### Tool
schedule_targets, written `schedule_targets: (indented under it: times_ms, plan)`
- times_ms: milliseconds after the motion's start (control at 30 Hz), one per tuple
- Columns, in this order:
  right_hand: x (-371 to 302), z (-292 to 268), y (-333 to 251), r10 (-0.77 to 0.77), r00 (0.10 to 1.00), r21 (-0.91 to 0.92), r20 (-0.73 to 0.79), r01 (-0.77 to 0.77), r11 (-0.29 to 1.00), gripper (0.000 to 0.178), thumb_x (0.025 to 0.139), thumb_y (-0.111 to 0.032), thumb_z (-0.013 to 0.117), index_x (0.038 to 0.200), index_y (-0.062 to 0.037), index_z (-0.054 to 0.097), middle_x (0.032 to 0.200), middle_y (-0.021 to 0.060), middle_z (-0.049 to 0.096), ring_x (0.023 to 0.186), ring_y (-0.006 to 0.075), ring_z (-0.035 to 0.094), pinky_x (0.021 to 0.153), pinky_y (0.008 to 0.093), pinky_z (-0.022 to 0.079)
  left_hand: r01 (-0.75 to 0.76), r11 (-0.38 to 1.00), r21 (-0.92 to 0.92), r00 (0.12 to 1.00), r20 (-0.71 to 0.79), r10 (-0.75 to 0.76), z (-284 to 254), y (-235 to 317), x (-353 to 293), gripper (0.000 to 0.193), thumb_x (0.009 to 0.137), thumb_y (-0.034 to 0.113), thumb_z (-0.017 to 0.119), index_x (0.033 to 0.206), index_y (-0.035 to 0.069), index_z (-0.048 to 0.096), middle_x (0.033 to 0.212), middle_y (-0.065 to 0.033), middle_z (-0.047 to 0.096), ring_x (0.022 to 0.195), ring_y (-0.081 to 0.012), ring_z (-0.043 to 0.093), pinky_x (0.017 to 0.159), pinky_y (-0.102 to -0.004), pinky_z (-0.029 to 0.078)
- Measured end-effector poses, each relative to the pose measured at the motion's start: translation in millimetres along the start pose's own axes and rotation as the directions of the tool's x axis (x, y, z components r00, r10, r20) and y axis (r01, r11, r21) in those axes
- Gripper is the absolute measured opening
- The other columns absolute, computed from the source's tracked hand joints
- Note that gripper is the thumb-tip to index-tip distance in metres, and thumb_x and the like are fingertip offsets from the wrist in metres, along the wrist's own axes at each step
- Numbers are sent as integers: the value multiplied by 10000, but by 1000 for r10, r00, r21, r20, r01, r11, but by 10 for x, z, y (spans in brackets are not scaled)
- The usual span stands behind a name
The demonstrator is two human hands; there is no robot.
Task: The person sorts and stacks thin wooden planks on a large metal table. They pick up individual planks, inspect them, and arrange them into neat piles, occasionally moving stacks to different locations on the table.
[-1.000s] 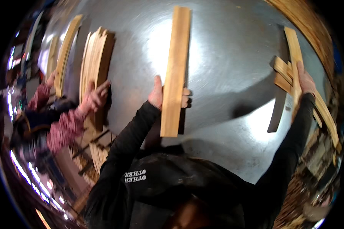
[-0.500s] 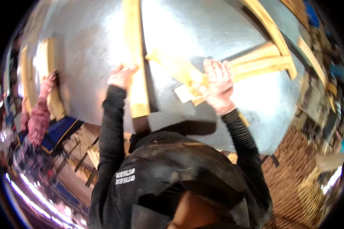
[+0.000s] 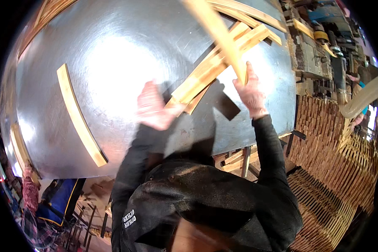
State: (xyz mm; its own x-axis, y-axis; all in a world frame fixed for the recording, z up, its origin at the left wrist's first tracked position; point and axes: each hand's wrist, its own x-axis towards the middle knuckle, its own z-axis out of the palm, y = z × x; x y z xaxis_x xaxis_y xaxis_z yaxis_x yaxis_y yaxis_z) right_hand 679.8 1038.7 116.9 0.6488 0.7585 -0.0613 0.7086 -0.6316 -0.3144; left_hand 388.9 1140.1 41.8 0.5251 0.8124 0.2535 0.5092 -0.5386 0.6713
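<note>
My right hand [image 3: 253, 95] holds the near end of a long pale wooden slat [image 3: 216, 31] between thumb and fingers. The slat slants up and away, blurred by motion, and casts a shadow on the grey metal tabletop [image 3: 126, 138]. Beneath and left of it lies a loose pile of wooden slats [image 3: 206, 73], some crossing one another. My left hand [image 3: 153, 107], slightly blurred, is open with the thumb apart from the fingers. Its thumb is at the near end of that pile; whether it touches is unclear. Further left, a single curved-looking slat [image 3: 80, 115] rests alone.
More slats [image 3: 250, 12] lie at the table's far right. A co-worker's hand [image 3: 28, 172] is on a slat [image 3: 19, 143] at the left edge. Stacked wooden pieces [image 3: 319, 138] stand right of the table, below machinery [image 3: 315, 59] and a ribbed hose [image 3: 367, 98].
My left hand has come off the long slat, which now lies farther left in view. My right hand has gone from lying on the slats to gripping a raised one. The view has shifted rightward.
</note>
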Motion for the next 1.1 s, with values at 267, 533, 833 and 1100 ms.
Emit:
schedule_targets:
  times_ms: [267, 533, 833, 1100]
  plan:
    - [224, 503, 589, 375, 851, 908, 367, -415, 56, 341, 862, -133, 687, 1136, 13, 546, 859, 70, 602, 700, 164, 597, 629, 355, 582, 123, 904, 410, 799, 499, -335, 932, 618, 646, 1002, 727, 341, 789, 1524, 151, 212, 1392, -290, 423, 1171, -426, 519, 970, -536, 415]
    - [675, 344, 617, 232, 957, 757, 174, -281, 590, 480, 866, -210, 669, 1272, -28, 491, 962, 85, 633, 829, 214, 624, 754, 363, 527, 310, 923, -227, 772, 627, -105, -817, 42, -269, 739, 740, 126, 621, 1425, 39, 357, 1155, -209, 630, 1037, -320, 640, 877, -398, 517]
    - [2207, 569, -70, -293, 955, -307, -35, 269, 913, 777, 734, -512, 732, 1309, -74, 447, 1217, 197, 601, 1091, 393, 601, 905, 456, 492, 732, 348, -585, 676, 567, -471, -1337, -201, -1935, 505, 788, 124, 632, 1258, -30, 534, 969, -41, 628, 838, -161, 574, 767, -282, 489]
    - [1530, 1183, -546, -372, 732, 464, 571, 85, 882, 659, 815, -445, 747, 1264, -16, 526, 1005, 124, 677, 945, 197, 638, 848, 329, 518, 666, 125, -735, 683, 534, -498, -709, -389, -1058, 683, 875, 356, 672, 1371, -38, 417, 1227, -198, 600, 1058, -309, 632, 927, -402, 522]
